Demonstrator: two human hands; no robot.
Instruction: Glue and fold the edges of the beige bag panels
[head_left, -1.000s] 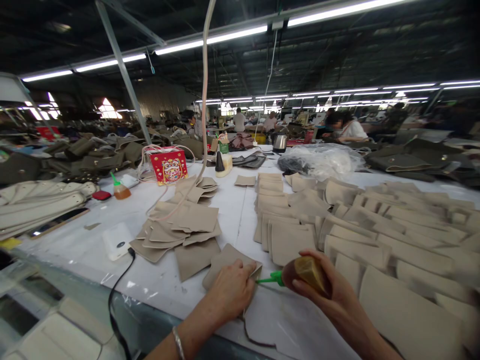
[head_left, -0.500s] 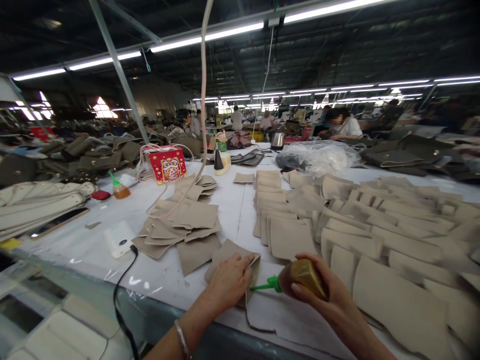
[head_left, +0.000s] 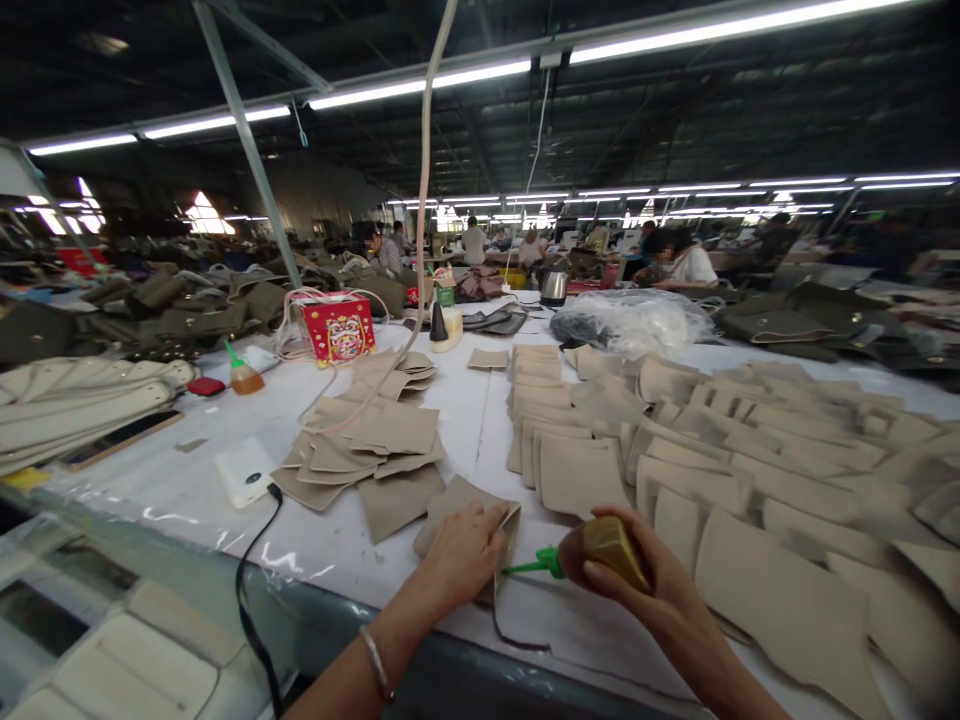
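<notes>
My left hand [head_left: 466, 552] rests on a beige leather-like piece [head_left: 450, 503] at the table's front edge, fingers bent over its right side. That side is tipped, so its dark edge faces right. In my right hand [head_left: 651, 580] is a squeeze bottle [head_left: 606, 555] of brownish liquid, held on its side. Its green nozzle [head_left: 534, 563] points left, the tip at or very near the piece's edge. A thin dark strip [head_left: 517, 643] trails from the piece's lower corner across the white tabletop.
Loose beige pieces [head_left: 375, 430] are heaped left of centre, and overlapping rows [head_left: 577, 470] cover the right. Further left are a white device [head_left: 244, 472] with a black cable, a phone [head_left: 124, 440], another green-tipped bottle [head_left: 244, 375] and a red box [head_left: 341, 328]. A hose [head_left: 425, 180] hangs down over the table.
The view has shifted slightly. The nozzle tip has moved slightly up along the piece's edge, while both hands keep nearly the same hold.
</notes>
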